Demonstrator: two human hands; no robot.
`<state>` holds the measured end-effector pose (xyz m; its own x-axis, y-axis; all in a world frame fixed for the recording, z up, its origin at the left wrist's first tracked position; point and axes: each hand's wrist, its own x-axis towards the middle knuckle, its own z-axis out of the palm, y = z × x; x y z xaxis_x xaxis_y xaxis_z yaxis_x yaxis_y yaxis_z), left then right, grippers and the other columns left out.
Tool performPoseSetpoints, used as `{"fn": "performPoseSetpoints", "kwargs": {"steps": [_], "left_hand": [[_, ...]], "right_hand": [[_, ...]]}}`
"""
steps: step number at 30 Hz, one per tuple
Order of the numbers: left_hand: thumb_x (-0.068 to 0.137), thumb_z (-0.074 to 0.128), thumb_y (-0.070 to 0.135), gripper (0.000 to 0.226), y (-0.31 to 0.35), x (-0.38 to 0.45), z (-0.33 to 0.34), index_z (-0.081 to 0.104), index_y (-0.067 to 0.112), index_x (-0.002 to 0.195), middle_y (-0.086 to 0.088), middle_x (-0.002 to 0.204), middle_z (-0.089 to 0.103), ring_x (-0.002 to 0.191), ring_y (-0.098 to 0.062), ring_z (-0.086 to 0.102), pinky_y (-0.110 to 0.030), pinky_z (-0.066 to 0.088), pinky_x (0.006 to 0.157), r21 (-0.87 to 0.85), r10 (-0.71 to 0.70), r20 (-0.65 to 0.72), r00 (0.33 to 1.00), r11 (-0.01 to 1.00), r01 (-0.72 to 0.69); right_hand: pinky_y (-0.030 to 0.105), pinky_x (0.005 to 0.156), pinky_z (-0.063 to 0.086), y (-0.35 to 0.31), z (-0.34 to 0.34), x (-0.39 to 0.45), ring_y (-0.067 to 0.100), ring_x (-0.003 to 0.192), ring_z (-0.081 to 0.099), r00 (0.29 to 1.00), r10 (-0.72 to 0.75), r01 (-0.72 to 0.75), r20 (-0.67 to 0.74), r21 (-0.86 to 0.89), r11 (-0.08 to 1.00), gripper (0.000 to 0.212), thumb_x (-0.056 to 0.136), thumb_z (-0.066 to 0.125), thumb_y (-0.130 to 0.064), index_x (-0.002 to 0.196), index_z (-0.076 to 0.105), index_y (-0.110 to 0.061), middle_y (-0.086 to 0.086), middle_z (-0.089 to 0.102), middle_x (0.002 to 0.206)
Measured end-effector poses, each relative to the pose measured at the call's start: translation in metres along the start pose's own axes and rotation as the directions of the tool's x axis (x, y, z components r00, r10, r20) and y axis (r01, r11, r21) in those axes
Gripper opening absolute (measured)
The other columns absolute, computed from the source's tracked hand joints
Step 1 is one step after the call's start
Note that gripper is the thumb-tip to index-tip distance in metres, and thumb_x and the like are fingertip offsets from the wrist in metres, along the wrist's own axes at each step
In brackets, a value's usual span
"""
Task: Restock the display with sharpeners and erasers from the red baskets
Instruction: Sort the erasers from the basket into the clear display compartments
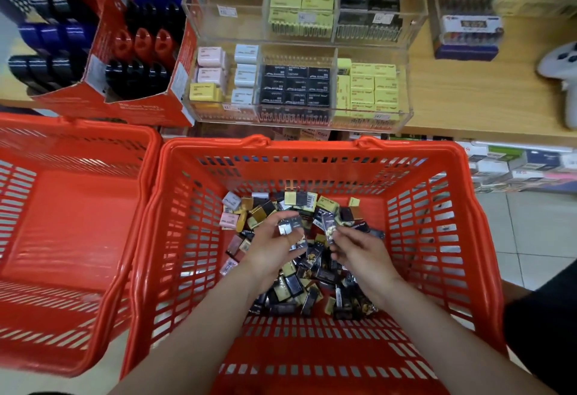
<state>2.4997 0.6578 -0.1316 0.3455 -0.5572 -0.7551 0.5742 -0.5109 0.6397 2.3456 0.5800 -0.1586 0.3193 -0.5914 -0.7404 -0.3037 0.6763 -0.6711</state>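
Both my hands reach into the right red basket (437, 207), over a loose pile of small erasers (315, 285) in black, yellow and pink wrappers. My left hand (274, 246) grips a few black-wrapped erasers (288, 226) in its fingers. My right hand (359, 251) pinches another black-wrapped eraser (329, 227) just above the pile. Beyond the basket, a clear acrylic display (409, 88) on the wooden shelf holds rows of pink, white, black and yellow erasers; its top left compartment (226, 1) holds nothing.
A second red basket (75, 207) stands to the left with nothing in it. Red cardboard boxes of blue, red and black sharpeners (143, 48) stand left of the display. Boxed goods (468, 32) and a white object (562, 66) lie on the wooden shelf at right. Tiled floor lies right.
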Motion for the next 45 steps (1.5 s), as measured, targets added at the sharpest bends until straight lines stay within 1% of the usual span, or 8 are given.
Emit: {"fn": "performPoseSetpoints", "kwargs": {"steps": [10,15,19,23,28,36,39,45], "left_hand": [[0.082,0.075,0.006,0.033,-0.008,-0.007,-0.006,0.066,0.017,0.111,-0.018,0.132,0.053,0.109,-0.028,0.066,-0.030,0.059,0.079,-0.162,0.066,-0.036,0.997,0.984,-0.070],[0.069,0.081,0.013,0.037,-0.008,-0.001,-0.025,0.071,0.020,0.104,-0.009,0.130,0.058,0.106,-0.023,0.067,-0.035,0.059,0.082,-0.213,0.020,-0.005,1.000,0.977,-0.021],[0.065,0.081,0.014,0.037,0.000,0.010,-0.037,0.072,0.020,0.100,-0.003,0.136,0.047,0.114,-0.022,0.061,-0.033,0.059,0.078,-0.302,-0.004,-0.039,0.999,0.953,-0.008],[0.074,0.081,0.010,0.028,0.002,0.015,-0.037,0.073,0.024,0.098,0.003,0.130,0.047,0.109,-0.017,0.063,-0.029,0.059,0.074,-0.254,0.000,-0.067,0.998,0.967,-0.018],[0.079,0.078,0.006,0.032,0.010,0.012,-0.041,0.069,0.019,0.107,0.010,0.118,0.045,0.086,-0.009,0.072,-0.030,0.060,0.076,-0.196,0.027,-0.085,0.996,0.980,-0.043],[0.080,0.077,0.002,0.032,0.044,-0.034,-0.044,0.067,0.015,0.107,-0.003,0.143,0.043,0.099,-0.021,0.070,-0.028,0.060,0.070,-0.141,0.075,-0.137,0.988,0.986,-0.094],[0.081,0.075,0.000,0.030,0.050,-0.041,-0.047,0.066,0.013,0.106,-0.007,0.149,0.042,0.098,-0.021,0.070,-0.027,0.059,0.070,-0.122,0.087,-0.142,0.986,0.987,-0.105],[0.082,0.074,0.000,0.031,0.047,-0.055,-0.049,0.063,0.012,0.109,0.002,0.129,0.054,0.087,-0.015,0.072,-0.024,0.058,0.068,-0.077,0.101,-0.131,0.986,0.991,-0.111]], "right_hand": [[0.025,0.070,0.059,-0.016,0.036,-0.020,0.007,0.076,0.070,0.981,-0.169,0.182,0.094,-0.153,0.971,0.024,0.092,0.066,-0.018,0.116,0.069,-0.025,-0.003,0.074,0.093],[0.025,0.080,0.058,-0.018,0.020,-0.007,0.007,0.094,0.070,0.967,-0.001,0.065,0.254,-0.244,0.968,0.025,0.097,0.050,-0.044,0.110,0.068,-0.031,-0.017,0.070,0.107],[0.009,0.078,0.046,0.002,0.007,0.009,0.009,0.097,0.065,0.980,-0.193,0.156,0.045,-0.777,0.609,0.025,0.098,0.058,-0.030,0.116,0.069,-0.017,-0.002,0.069,0.120],[0.024,0.071,0.053,0.022,0.030,0.013,0.017,0.092,0.067,0.971,-0.237,0.131,0.033,-0.902,0.411,0.048,0.088,0.070,-0.042,0.131,0.060,-0.024,-0.001,0.069,0.113],[0.017,0.066,0.050,0.027,0.041,0.020,0.012,0.086,0.062,0.953,-0.299,0.110,-0.049,-0.863,0.494,0.024,0.090,0.066,-0.020,0.113,0.066,-0.028,-0.004,0.068,0.111],[0.035,0.095,0.041,0.034,0.046,0.012,0.020,0.118,0.051,0.932,-0.358,0.155,0.062,-0.959,0.238,0.034,0.088,0.069,-0.027,0.118,0.054,-0.028,-0.004,0.065,0.114],[0.035,0.092,0.040,0.042,0.051,0.013,0.019,0.114,0.054,0.916,-0.399,0.177,0.049,-0.940,0.290,0.024,0.086,0.071,-0.028,0.106,0.057,-0.027,-0.005,0.061,0.113],[0.020,0.075,0.043,0.032,0.054,0.011,0.022,0.096,0.063,0.952,-0.302,0.201,-0.044,-0.654,0.729,0.019,0.087,0.068,-0.004,0.100,0.061,-0.015,0.001,0.062,0.097]]}}
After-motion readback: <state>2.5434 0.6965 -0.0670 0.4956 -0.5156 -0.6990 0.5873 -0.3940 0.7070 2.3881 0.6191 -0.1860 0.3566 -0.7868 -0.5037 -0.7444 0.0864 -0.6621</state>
